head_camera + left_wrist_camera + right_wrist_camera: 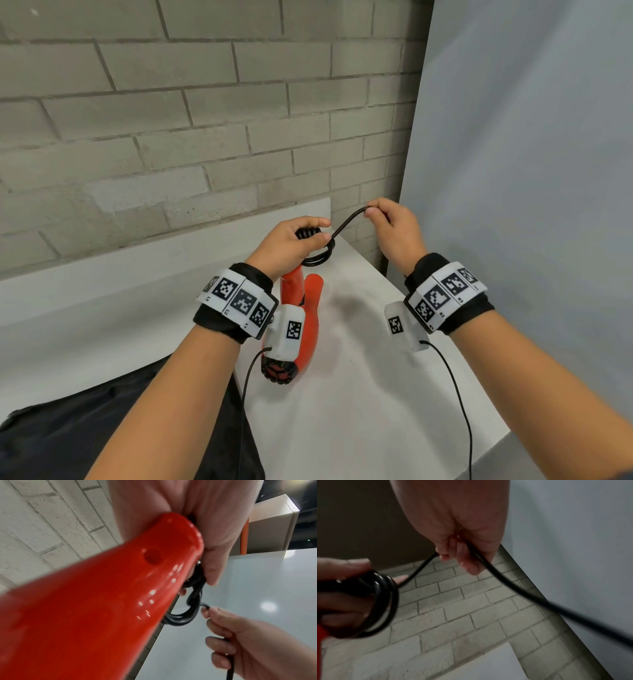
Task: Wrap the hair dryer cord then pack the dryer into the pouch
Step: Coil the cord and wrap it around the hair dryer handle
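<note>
A red hair dryer (305, 318) hangs over the white table, its black nozzle end (278, 370) pointing toward me. My left hand (291, 245) grips the top of its handle (120, 588) together with several coils of black cord (318, 255). A free length of cord (346, 224) rises from the coils to my right hand (390, 226), which pinches it between thumb and fingers, up and to the right. In the right wrist view the cord (530, 599) passes through my right hand (462, 550) and trails away lower right; the coils (385, 601) sit round my left hand (342, 601).
A black pouch (102, 428) lies on the table (359, 394) at the lower left, under my left forearm. A grey brick wall (205, 120) stands behind the table and a pale panel (531, 171) to the right. The table's right edge runs just under my right arm.
</note>
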Tool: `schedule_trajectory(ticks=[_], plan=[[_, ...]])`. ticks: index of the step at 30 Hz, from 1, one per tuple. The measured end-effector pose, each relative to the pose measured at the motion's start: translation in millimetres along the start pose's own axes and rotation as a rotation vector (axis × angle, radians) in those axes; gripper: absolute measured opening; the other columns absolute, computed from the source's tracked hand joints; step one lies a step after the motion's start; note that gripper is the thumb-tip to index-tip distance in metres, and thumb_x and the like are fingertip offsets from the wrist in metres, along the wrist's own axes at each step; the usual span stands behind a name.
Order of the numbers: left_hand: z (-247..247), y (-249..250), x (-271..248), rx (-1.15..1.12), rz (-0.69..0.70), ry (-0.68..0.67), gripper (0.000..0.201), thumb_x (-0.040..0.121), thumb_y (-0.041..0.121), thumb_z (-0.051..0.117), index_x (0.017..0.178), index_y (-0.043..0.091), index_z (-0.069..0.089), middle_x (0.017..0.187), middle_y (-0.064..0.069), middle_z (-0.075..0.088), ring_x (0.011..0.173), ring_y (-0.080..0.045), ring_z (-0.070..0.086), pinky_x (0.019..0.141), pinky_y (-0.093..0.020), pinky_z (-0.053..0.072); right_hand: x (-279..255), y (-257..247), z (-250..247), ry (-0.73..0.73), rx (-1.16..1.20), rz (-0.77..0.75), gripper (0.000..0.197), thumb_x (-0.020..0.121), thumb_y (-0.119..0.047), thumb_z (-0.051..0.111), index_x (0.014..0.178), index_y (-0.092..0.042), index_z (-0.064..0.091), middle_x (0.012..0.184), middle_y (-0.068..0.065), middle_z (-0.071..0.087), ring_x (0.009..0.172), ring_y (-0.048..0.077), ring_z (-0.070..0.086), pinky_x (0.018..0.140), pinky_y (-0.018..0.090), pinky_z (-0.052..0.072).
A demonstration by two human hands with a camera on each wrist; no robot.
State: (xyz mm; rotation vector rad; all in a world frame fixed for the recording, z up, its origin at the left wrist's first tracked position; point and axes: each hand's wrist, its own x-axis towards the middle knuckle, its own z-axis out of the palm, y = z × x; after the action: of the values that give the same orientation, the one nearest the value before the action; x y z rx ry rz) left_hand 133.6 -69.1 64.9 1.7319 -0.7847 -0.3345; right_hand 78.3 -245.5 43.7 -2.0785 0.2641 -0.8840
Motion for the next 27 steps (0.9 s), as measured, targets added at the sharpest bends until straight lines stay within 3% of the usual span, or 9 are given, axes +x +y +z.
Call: schedule_trajectory(ticks=[1, 3, 6, 10, 14, 16, 20, 23, 27], plan=[[0, 1, -1, 0.005, -0.009, 0.005, 0.029, 0.087, 0.013, 0.058, 0.115, 0.013, 0.061, 0.096, -0.009, 0.064, 0.076, -0.031, 0.055, 0.078, -0.023, 0.046, -2, -5, -2, 0.02, 0.024, -0.024, 0.018, 0.092, -0.012, 0.047, 0.089, -0.009, 0.064, 0.075, 0.006, 0.058, 0.069, 0.016, 0.048, 0.054, 0.006, 0.035], [1, 1, 1, 0.025, -0.025, 0.001, 0.028, 0.086, 0.013, 0.058, 0.114, 0.016, 0.061, 0.109, -0.016, 0.064, 0.092, -0.031, 0.059, 0.084, -0.029, 0.05, -6, -17, -5, 0.042, 0.062, -0.075, 0.017, 0.093, -0.011, 0.047, 0.085, -0.015, 0.061, 0.075, 0.007, 0.057, 0.066, 0.013, 0.047, 0.056, 0.005, 0.035], [3, 0, 3, 0.034, -0.036, -0.058, 0.028, 0.085, 0.011, 0.06, 0.111, 0.022, 0.061, 0.108, -0.009, 0.065, 0.077, -0.01, 0.058, 0.063, -0.011, 0.044, -12, -31, -7, 0.039, 0.108, -0.124, 0.018, 0.093, -0.009, 0.046, 0.083, -0.018, 0.058, 0.077, 0.007, 0.058, 0.068, 0.009, 0.048, 0.06, 0.005, 0.037], [7, -2, 6, 0.063, -0.033, -0.102, 0.022, 0.084, 0.011, 0.059, 0.096, 0.029, 0.065, 0.109, -0.015, 0.068, 0.08, -0.015, 0.057, 0.058, -0.014, 0.044, -15, -38, -8, 0.04, 0.132, -0.156, 0.017, 0.093, -0.01, 0.047, 0.088, -0.011, 0.063, 0.078, 0.016, 0.062, 0.074, 0.015, 0.052, 0.062, 0.008, 0.039], [10, -5, 8, 0.009, -0.009, 0.024, 0.014, 0.087, 0.013, 0.057, 0.097, 0.017, 0.065, 0.096, -0.006, 0.066, 0.048, 0.005, 0.052, 0.054, -0.011, 0.037, -14, -25, -12, 0.001, 0.173, -0.107, 0.022, 0.091, -0.017, 0.047, 0.075, -0.026, 0.058, 0.063, 0.004, 0.055, 0.061, 0.014, 0.047, 0.06, 0.028, 0.041], [10, -7, 9, -0.057, -0.002, 0.096, 0.011, 0.088, 0.011, 0.055, 0.094, 0.015, 0.063, 0.086, -0.002, 0.062, 0.04, 0.007, 0.049, 0.048, -0.004, 0.034, -17, -8, -13, -0.086, 0.119, -0.04, 0.022, 0.092, -0.018, 0.046, 0.073, -0.026, 0.055, 0.058, -0.006, 0.046, 0.056, 0.012, 0.042, 0.056, 0.023, 0.039], [14, -6, 10, -0.05, 0.008, 0.148, 0.009, 0.089, 0.012, 0.053, 0.089, 0.017, 0.06, 0.072, 0.006, 0.056, 0.04, 0.008, 0.047, 0.049, -0.004, 0.033, -32, 32, -6, -0.301, -0.033, 0.124, 0.019, 0.092, -0.014, 0.05, 0.075, -0.021, 0.057, 0.069, -0.002, 0.054, 0.065, 0.012, 0.049, 0.061, 0.018, 0.038], [16, -7, 10, -0.05, 0.007, 0.205, 0.007, 0.089, 0.016, 0.054, 0.09, 0.017, 0.061, 0.071, 0.009, 0.055, 0.05, 0.005, 0.05, 0.057, -0.012, 0.035, -44, 64, -1, -0.473, -0.229, 0.292, 0.016, 0.09, -0.011, 0.051, 0.079, -0.013, 0.062, 0.088, 0.006, 0.06, 0.081, 0.02, 0.056, 0.067, 0.022, 0.043], [13, -10, 11, -0.068, 0.004, 0.276, 0.01, 0.09, 0.018, 0.052, 0.085, 0.02, 0.06, 0.077, 0.011, 0.057, 0.068, -0.002, 0.049, 0.064, -0.017, 0.037, -59, 97, 1, -0.717, -0.448, 0.394, 0.038, 0.083, 0.001, 0.052, 0.057, -0.027, 0.053, 0.086, 0.003, 0.06, 0.082, 0.016, 0.055, 0.074, 0.021, 0.043]])
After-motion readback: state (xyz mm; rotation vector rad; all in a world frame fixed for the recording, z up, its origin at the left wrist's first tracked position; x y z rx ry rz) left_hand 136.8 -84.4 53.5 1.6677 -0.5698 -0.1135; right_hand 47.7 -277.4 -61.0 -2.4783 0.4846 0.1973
